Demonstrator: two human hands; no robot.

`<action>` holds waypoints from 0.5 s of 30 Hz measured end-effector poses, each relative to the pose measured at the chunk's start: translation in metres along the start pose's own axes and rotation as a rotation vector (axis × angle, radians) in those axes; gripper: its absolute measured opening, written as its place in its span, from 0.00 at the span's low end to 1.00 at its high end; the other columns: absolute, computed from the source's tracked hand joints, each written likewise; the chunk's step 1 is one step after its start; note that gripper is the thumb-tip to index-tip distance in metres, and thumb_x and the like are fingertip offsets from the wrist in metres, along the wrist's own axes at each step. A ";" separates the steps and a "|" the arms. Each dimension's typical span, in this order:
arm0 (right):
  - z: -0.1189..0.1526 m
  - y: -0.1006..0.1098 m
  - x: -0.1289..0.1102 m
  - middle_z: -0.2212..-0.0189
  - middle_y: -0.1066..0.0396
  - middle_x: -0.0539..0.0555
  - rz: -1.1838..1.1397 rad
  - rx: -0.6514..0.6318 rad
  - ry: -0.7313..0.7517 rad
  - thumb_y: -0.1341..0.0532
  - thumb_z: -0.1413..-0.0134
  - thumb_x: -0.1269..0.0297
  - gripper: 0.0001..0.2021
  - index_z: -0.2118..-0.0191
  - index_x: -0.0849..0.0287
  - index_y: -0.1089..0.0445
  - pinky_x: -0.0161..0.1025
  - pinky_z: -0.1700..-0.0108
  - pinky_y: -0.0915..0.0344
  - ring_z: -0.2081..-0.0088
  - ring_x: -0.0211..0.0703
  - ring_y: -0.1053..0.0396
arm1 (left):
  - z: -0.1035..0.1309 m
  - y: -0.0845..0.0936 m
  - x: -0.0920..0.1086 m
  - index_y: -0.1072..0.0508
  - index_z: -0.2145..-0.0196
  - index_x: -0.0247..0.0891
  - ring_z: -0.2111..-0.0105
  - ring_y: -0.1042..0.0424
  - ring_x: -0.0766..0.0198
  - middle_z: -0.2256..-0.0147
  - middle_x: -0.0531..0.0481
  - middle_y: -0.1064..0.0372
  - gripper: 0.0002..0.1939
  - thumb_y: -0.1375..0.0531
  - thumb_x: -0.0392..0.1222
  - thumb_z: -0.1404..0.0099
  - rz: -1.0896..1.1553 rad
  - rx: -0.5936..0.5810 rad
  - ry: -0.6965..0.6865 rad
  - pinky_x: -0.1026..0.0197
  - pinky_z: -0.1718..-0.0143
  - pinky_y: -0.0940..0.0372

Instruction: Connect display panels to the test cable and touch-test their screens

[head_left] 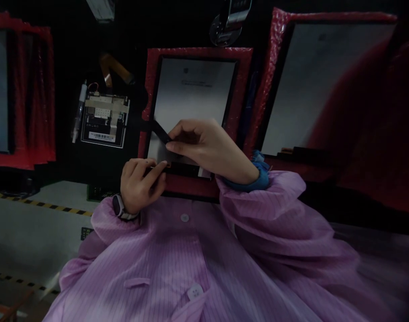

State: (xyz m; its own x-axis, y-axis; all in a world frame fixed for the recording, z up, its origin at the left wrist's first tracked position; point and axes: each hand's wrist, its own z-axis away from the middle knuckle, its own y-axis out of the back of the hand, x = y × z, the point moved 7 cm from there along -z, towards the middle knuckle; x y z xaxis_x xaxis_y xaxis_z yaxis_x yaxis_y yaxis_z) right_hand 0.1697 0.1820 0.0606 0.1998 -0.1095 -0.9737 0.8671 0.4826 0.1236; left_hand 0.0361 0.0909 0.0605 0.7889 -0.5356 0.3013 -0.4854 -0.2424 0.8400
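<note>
A flat display panel (pixel 194 103) with a pale face and dark border lies on red bubble wrap (pixel 242 85) in front of me. My right hand (pixel 204 145) is over its lower half, thumb and fingers pinched on a dark strip-like tool (pixel 160 131) that slants up to the left edge. My left hand (pixel 142 181) rests at the panel's lower left corner, its index fingertip by a small orange piece (pixel 169 164) on the dark bottom edge. The left fingers are bent and slightly apart; nothing shows in them.
Left of the panel lie a circuit module (pixel 104 118), a pen-like tool (pixel 79 112) and an orange flex cable (pixel 117 69). Another panel on red wrap (pixel 325 85) is at the right, and stacked wrapped panels (pixel 40 98) at the far left. A metallic object (pixel 229 24) stands behind.
</note>
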 end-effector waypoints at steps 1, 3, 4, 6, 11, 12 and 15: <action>0.000 0.000 0.000 0.77 0.34 0.47 -0.019 0.005 -0.002 0.37 0.46 0.72 0.04 0.71 0.61 0.32 0.33 0.70 0.41 0.74 0.32 0.38 | 0.000 0.000 0.000 0.25 0.54 0.37 0.63 0.31 0.57 0.63 0.45 0.28 0.12 0.40 0.35 0.36 0.003 0.004 -0.003 0.55 0.61 0.36; 0.000 -0.001 0.002 0.78 0.35 0.46 -0.040 0.018 -0.013 0.37 0.46 0.73 0.05 0.72 0.61 0.33 0.33 0.71 0.41 0.75 0.32 0.38 | 0.000 0.001 0.001 0.25 0.54 0.38 0.63 0.31 0.58 0.63 0.45 0.27 0.12 0.40 0.35 0.35 0.003 0.010 -0.007 0.55 0.62 0.36; 0.000 -0.002 0.003 0.78 0.35 0.46 -0.040 0.025 -0.019 0.37 0.47 0.73 0.06 0.72 0.61 0.33 0.33 0.71 0.41 0.75 0.32 0.37 | -0.001 0.000 0.001 0.25 0.54 0.39 0.63 0.31 0.58 0.63 0.46 0.27 0.12 0.41 0.35 0.35 0.000 0.010 -0.008 0.55 0.62 0.37; 0.001 -0.004 0.005 0.79 0.35 0.46 -0.023 0.044 -0.022 0.37 0.46 0.73 0.06 0.72 0.60 0.34 0.33 0.71 0.41 0.75 0.32 0.37 | -0.001 0.000 0.001 0.24 0.54 0.40 0.64 0.31 0.58 0.64 0.46 0.27 0.12 0.41 0.35 0.35 -0.009 0.009 -0.006 0.55 0.62 0.37; 0.004 -0.005 0.008 0.78 0.34 0.47 0.046 0.093 0.021 0.36 0.46 0.70 0.08 0.72 0.59 0.36 0.34 0.71 0.40 0.74 0.33 0.36 | -0.003 -0.001 0.002 0.25 0.55 0.38 0.65 0.32 0.58 0.65 0.46 0.28 0.11 0.40 0.36 0.35 -0.016 0.003 -0.017 0.56 0.63 0.37; 0.005 -0.005 0.008 0.77 0.33 0.47 0.057 0.100 0.029 0.36 0.46 0.70 0.08 0.72 0.59 0.36 0.34 0.70 0.40 0.74 0.33 0.36 | -0.003 -0.001 0.002 0.25 0.55 0.38 0.65 0.32 0.58 0.64 0.46 0.28 0.11 0.40 0.36 0.35 -0.014 0.002 -0.018 0.56 0.63 0.38; 0.006 -0.004 0.008 0.77 0.33 0.47 0.078 0.122 0.043 0.36 0.46 0.70 0.07 0.71 0.59 0.35 0.34 0.69 0.39 0.74 0.34 0.35 | -0.004 -0.001 0.001 0.25 0.55 0.39 0.64 0.32 0.59 0.64 0.47 0.28 0.11 0.41 0.36 0.35 -0.003 -0.009 -0.013 0.56 0.63 0.38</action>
State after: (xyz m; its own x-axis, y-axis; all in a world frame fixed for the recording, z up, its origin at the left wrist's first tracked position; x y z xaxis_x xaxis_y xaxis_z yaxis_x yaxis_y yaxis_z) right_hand 0.1706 0.1739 0.0530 0.2514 -0.0370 -0.9672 0.8991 0.3789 0.2192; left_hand 0.0388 0.0937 0.0617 0.7853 -0.5455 0.2928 -0.4797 -0.2372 0.8447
